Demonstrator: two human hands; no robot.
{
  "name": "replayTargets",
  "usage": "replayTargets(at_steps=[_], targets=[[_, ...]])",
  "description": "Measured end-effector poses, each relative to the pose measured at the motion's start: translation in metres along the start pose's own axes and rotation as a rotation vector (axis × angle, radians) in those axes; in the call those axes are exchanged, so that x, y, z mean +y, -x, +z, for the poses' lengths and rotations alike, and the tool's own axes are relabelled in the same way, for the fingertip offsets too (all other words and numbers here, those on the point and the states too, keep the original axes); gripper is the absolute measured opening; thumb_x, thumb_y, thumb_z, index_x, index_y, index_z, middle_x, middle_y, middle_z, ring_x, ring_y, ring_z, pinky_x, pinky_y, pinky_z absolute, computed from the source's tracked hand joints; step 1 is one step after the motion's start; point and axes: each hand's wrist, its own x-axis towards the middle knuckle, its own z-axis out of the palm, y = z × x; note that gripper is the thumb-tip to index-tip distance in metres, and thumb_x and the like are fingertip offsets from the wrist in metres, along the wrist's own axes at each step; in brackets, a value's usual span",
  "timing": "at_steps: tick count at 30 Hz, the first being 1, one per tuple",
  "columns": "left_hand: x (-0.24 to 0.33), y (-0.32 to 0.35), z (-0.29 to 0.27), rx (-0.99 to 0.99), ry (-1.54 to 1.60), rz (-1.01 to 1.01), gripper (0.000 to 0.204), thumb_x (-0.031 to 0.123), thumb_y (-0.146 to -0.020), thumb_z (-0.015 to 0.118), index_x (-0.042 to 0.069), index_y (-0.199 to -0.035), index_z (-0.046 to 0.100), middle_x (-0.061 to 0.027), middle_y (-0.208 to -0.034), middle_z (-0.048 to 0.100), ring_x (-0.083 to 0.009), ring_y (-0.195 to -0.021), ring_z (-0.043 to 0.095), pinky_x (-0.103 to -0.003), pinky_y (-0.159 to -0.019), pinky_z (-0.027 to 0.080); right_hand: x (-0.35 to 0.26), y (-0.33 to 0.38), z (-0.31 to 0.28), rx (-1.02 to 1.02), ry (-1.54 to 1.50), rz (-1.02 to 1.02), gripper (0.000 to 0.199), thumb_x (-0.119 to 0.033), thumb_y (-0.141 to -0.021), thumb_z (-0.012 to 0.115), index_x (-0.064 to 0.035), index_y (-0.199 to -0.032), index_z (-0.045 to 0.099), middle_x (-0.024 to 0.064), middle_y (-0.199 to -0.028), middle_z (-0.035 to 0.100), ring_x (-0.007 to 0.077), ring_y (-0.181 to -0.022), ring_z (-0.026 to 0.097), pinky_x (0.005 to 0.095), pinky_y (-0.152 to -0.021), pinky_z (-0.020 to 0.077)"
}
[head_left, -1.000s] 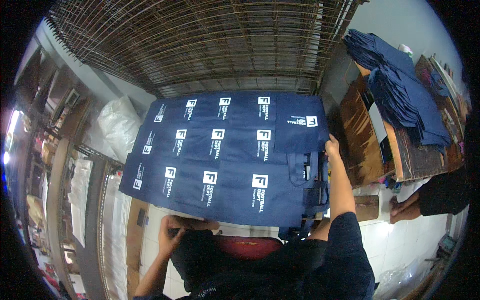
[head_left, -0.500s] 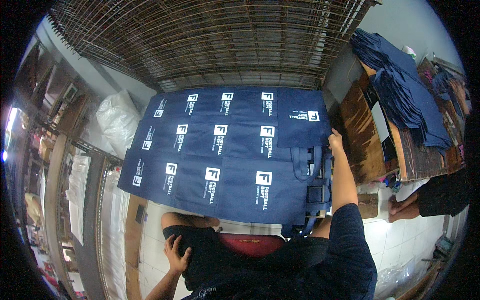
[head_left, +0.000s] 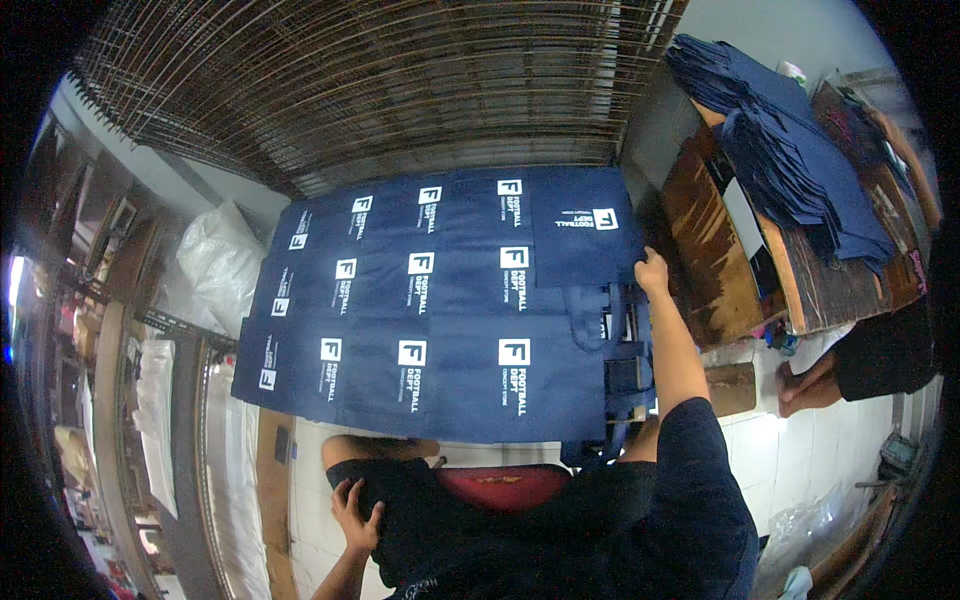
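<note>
Navy fabric tote bags with white prints lie flat in overlapping rows before me. At the far right, one navy bag is turned a different way from the others. My right hand is closed at this bag's near right corner, fingers curled in a pinch on its edge. Just below the hand, dark cloth handles hang from the right side of the rows. My left hand rests on my thigh, fingers spread, holding nothing.
A rusty wire rack rises behind the bags. On the right, a wooden table carries a pile of navy fabric pieces; another person's leg is beside it. Clear plastic sheeting and metal shelving stand left.
My view has shifted slightly, so the bags and rack sit a little further left. My right hand stays at the same bag's corner, and my left hand stays on my thigh.
</note>
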Motion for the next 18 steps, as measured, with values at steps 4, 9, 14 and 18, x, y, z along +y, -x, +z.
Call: replayTargets(at_steps=[4, 9, 14, 18], targets=[[0.001, -0.004, -0.001, -0.014, 0.019, 0.003, 0.056, 0.041, -0.075, 0.064, 0.011, -0.121, 0.053, -0.0192, -0.126, 0.041, -0.0362, -0.120, 0.036, -0.048, -0.100, 0.024, 0.015, -0.007, 0.008, 0.014, -0.011, -0.056, 0.049, -0.011, -0.068, 0.051, 0.0008, -0.115, 0.056, 0.0273, -0.111, 0.057, 0.0403, -0.106, 0.054, 0.0447, -0.091, 0.0429], [0.005, -0.002, -0.004, -0.007, 0.024, -0.020, 0.056, 0.040, -0.074, 0.065, 0.010, -0.121, 0.053, -0.0185, -0.127, 0.041, -0.0367, -0.120, 0.036, -0.048, -0.101, 0.024, -0.021, 0.020, -0.011, 0.054, 0.091, 0.087, 0.046, -0.010, -0.072, 0.053, -0.0047, -0.117, 0.055, 0.0255, -0.112, 0.057, 0.0398, -0.106, 0.054, 0.0465, -0.088, 0.0448], [-0.007, -0.005, 0.003, 0.003, 0.057, 0.030, 0.057, 0.040, -0.075, 0.064, 0.009, -0.121, 0.052, -0.0205, -0.128, 0.039, -0.0385, -0.120, 0.036, -0.050, -0.101, 0.023, -0.023, 0.058, -0.049, 0.217, 0.135, -0.295, 0.034, -0.017, -0.079, 0.057, -0.0109, -0.112, 0.058, 0.0177, -0.109, 0.058, 0.0359, -0.100, 0.056, 0.0454, -0.081, 0.0481], [-0.011, 0.003, 0.003, -0.018, 0.049, 0.020, 0.057, 0.039, -0.076, 0.063, 0.007, -0.122, 0.051, -0.0224, -0.129, 0.038, -0.0394, -0.120, 0.035, -0.051, -0.101, 0.023, -0.096, 0.130, -0.148, 0.371, -0.205, -0.642, 0.018, -0.007, -0.078, 0.062, -0.0030, -0.095, 0.066, 0.0088, -0.081, 0.065, 0.0186, -0.068, 0.061, 0.0291, -0.062, 0.0474]])
